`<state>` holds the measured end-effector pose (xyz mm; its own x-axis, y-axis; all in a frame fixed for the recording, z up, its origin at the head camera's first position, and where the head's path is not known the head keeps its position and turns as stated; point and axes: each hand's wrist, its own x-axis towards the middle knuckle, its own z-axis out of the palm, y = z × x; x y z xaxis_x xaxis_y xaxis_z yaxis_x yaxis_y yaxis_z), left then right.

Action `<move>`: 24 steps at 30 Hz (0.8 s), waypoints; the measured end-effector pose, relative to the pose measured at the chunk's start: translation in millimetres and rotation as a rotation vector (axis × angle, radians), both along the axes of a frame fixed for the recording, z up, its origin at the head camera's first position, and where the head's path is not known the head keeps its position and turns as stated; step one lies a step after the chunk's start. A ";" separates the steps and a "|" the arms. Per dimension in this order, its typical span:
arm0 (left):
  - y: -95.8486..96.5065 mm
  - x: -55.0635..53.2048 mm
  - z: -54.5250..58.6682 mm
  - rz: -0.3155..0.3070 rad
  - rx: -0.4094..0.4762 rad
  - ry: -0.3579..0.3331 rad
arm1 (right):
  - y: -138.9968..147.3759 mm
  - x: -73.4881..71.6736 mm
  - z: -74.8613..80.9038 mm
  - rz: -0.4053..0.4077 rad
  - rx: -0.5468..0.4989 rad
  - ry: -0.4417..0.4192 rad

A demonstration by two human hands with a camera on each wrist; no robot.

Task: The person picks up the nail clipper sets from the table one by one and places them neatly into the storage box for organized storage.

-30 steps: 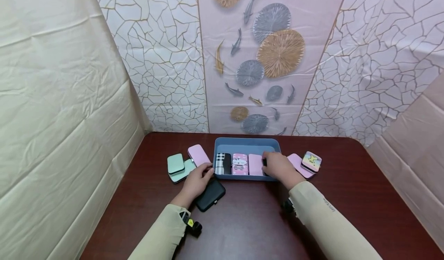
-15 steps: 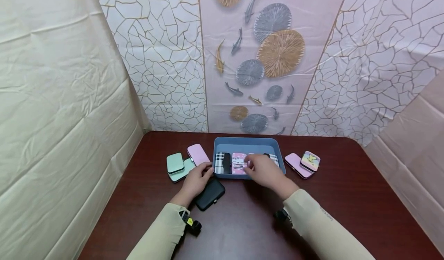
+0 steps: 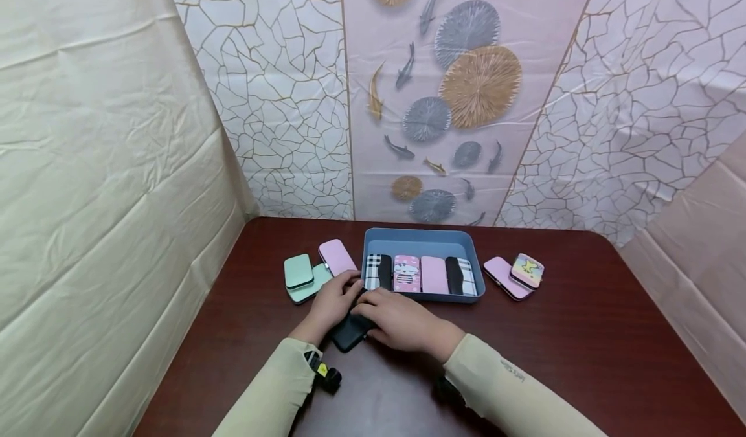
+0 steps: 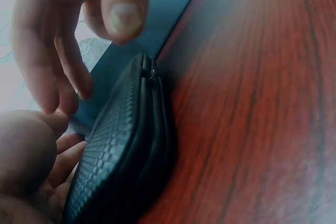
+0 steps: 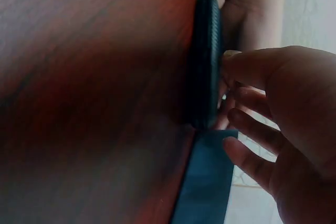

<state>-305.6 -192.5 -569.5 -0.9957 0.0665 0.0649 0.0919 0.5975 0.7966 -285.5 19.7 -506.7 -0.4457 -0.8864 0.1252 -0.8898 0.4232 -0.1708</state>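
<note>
A flat black case (image 3: 348, 335) with a woven texture and a small metal clasp lies on the table before the box's left front corner. My left hand (image 3: 331, 305) rests at its left side, fingers loosely bent; in the left wrist view those fingers are partly hidden behind the case (image 4: 118, 140). From the right, my right hand (image 3: 401, 320) reaches over the same case, its fingers spread and slightly bent. In the right wrist view the thumb of the right hand (image 5: 304, 108) is right at the case's edge, the other fingers apart from it.
The blue box (image 3: 419, 239) holds a row of several small cases, plaid and pink. Left of it lie a pink case (image 3: 336, 257) and two mint green cases (image 3: 298, 270). At right, a yellow patterned case (image 3: 527, 270) overlaps a pink one (image 3: 502, 278).
My right hand has left the plaid case at the right end of the box, passed left over the row, and come down to the black case. The left hand has stayed nearly still.
</note>
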 end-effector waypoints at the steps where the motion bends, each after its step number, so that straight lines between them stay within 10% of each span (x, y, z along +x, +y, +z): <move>1: -0.4 -0.1 0.4 -0.003 0.004 0.001 | -1.4 -0.4 -1.5 0.009 0.003 0.004; 24: -3.6 -1.6 1.5 -0.039 0.119 -0.040 | 13.2 -5.1 -14.6 0.005 0.036 -0.061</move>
<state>-307.2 -196.1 -568.0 -0.9944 0.0995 0.0354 0.0803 0.4952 0.8651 -290.6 33.0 -521.3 -0.4472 -0.8920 0.0662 -0.8802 0.4258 -0.2095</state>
